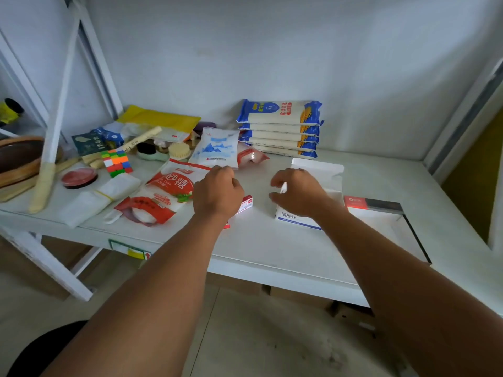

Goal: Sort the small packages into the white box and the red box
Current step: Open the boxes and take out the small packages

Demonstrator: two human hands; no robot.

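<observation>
My left hand [217, 193] hovers over the middle of the table with its fingers curled downward; what lies under them is hidden. A small red-and-white package [247, 204] pokes out from beneath its right side, and a red corner of another [226, 226] shows below the wrist. My right hand [298, 193] is over the white box [292, 217], whose lid [318, 165] stands open behind it. It pinches a small white package [283, 188] between thumb and fingers. The red box [356, 202] lies just right of the white box.
Sugar bags [168, 186], a blue-printed white pouch [215, 148] and a stack of noodle packs [280, 126] crowd the left and back of the white table [272, 248]. A puzzle cube [117, 162], brushes and a round red tin [79, 176] sit far left.
</observation>
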